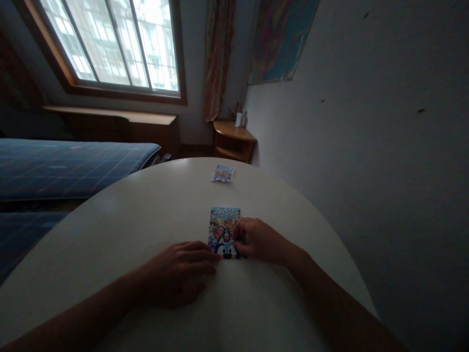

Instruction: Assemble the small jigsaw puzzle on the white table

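A colourful printed sheet or booklet covered in small cartoon figures lies flat on the white round table in front of me. A larger blue cartoon dog face shows at its near end. My left hand rests palm down at the lower left, fingers stretched out and fingertips touching the sheet's near left corner. Over the right side of the sheet, my right hand has its thumb and fingers curled together in a pinch. Whatever may be between those fingertips is too small and dark to make out.
Farther back on the table lies a small printed packet. A white wall runs along the right. Beyond the table's left edge is a bed with a blue plaid mattress. A wooden corner shelf stands behind, near the window.
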A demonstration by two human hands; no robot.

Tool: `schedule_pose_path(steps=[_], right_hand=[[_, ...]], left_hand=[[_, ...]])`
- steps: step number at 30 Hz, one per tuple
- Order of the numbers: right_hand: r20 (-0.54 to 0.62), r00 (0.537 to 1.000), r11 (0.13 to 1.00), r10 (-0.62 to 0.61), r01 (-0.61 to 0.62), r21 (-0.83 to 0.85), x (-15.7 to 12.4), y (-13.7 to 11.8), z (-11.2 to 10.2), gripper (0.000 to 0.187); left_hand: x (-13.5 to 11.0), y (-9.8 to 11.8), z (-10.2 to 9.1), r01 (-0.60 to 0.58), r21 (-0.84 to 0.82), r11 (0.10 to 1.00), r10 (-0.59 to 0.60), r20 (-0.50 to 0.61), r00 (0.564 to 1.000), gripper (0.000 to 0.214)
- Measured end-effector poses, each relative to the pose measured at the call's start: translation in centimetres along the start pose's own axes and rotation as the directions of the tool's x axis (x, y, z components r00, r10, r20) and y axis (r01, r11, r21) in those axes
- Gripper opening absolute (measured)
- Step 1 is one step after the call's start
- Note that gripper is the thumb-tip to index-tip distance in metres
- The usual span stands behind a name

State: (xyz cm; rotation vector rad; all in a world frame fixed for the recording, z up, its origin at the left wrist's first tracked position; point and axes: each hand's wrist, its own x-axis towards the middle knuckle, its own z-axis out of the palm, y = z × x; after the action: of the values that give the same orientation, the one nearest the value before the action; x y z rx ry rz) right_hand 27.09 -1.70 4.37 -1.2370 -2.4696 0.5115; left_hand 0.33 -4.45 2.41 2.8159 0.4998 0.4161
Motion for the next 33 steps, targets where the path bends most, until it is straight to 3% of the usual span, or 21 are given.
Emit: schedule_pose_path(steps=[5,10,16,21,27,33], right_hand=[[0.024,0.997,0.969,0.067,-0.071,0.237,-0.1,0.3,-0.3,0.014],[0.01,0.987,0.933,0.16,-0.155,0.325,-0.1,0.7,-0.2,0.008],[-0.006,0.975,0.884,0.224,-0.2,0.423,0.1,0.5,-0.3,0.013],[0.008,0.941,0.861,0.339,-0.314,0.399,0.3,0.3,0.3,0.019],[0.007,0.94,0.882,0.34,-0.322,0.345,0.4,0.8,1.4,0.024],[-0.022,0.951,0.927,0.308,-0.295,0.233,0.4,0.4,1.2,0.024]], left_hand=[[-0.1,-0.1,0.2,0.004,0.0,1.0,-0.004,-0.015,1.0,0.029],[0.0,-0.1,0.1,-0.012,-0.015,1.0,0.012,-0.015,1.0,0.032],[0.2,0.1,-0.2,0.002,-0.027,1.0,-0.003,-0.012,1.0,0.029],[0.0,0.0,0.0,-0.014,-0.024,1.0,0.013,-0.032,0.999,0.027],[0.1,-0.1,0.0,-0.004,-0.033,0.999,0.004,-0.017,1.0,0.03],[0.2,0.1,-0.2,0.004,-0.027,1.0,-0.004,-0.022,1.0,0.029]])
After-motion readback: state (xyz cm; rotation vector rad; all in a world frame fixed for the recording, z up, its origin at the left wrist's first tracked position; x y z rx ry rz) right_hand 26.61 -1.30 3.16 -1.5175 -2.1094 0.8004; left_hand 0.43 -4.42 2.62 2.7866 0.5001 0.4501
